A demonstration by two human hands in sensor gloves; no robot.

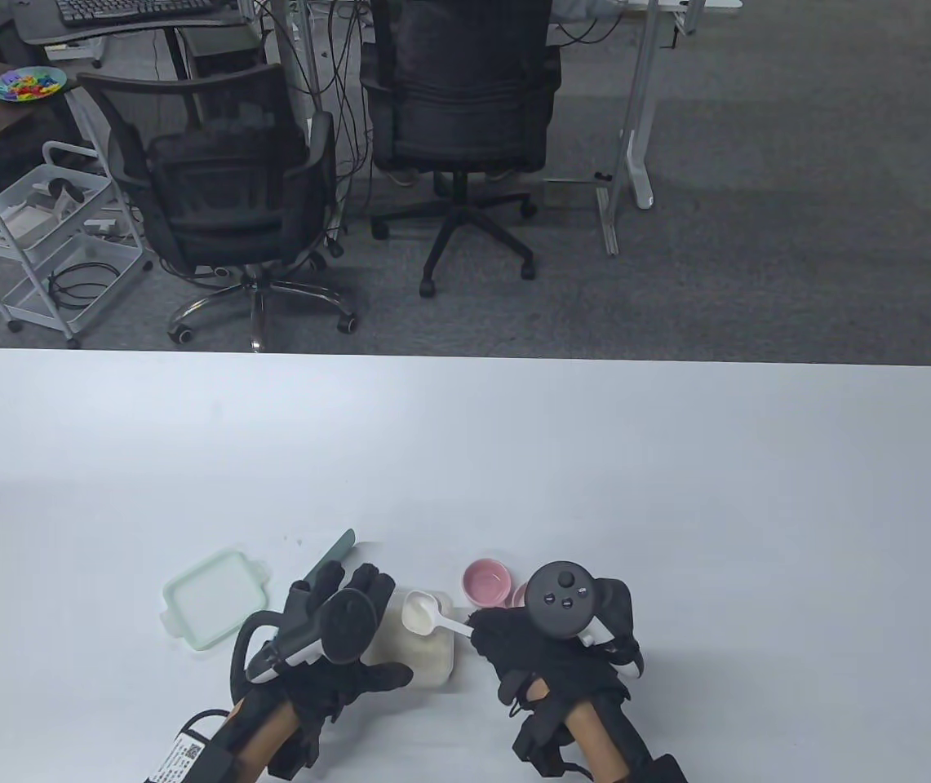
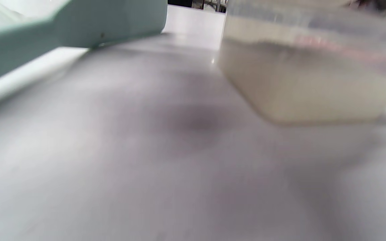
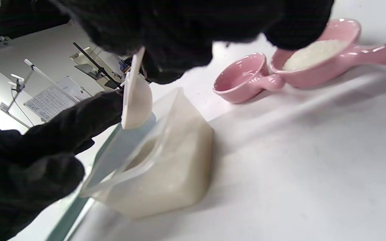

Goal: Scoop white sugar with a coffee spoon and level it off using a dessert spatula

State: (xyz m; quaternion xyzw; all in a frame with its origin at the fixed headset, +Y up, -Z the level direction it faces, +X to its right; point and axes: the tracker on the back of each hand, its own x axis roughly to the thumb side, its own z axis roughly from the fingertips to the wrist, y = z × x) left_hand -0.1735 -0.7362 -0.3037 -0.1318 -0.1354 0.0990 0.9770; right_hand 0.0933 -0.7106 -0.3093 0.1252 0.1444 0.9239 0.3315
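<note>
The right hand (image 1: 551, 661) pinches the handle of the white spoon (image 1: 420, 612), whose bowl hangs over the far edge of the clear sugar tub (image 1: 420, 652); its long axis runs from that hand leftward and slightly away, toward the left hand (image 1: 334, 628). In the right wrist view the bowl is tipped on its side above the tub's open mouth, and I cannot tell whether it carries any sugar. The left hand lies just left of the tub with fingers stretched flat over the green spatula (image 1: 333, 556), whose blade pokes out beyond the fingertips; whether the thumb clamps the handle is hidden, so I cannot tell if it holds the tool or only rests on it. The spatula points away and to the right, roughly crosswise to the spoon, so the left hand is the nearer one for the levelling stroke. I judge scooping is in hand, levelling not yet done. The green lid (image 1: 216, 608) lies left; two pink cups (image 3: 243, 78) stand right, the farther one holding white grains.
</note>
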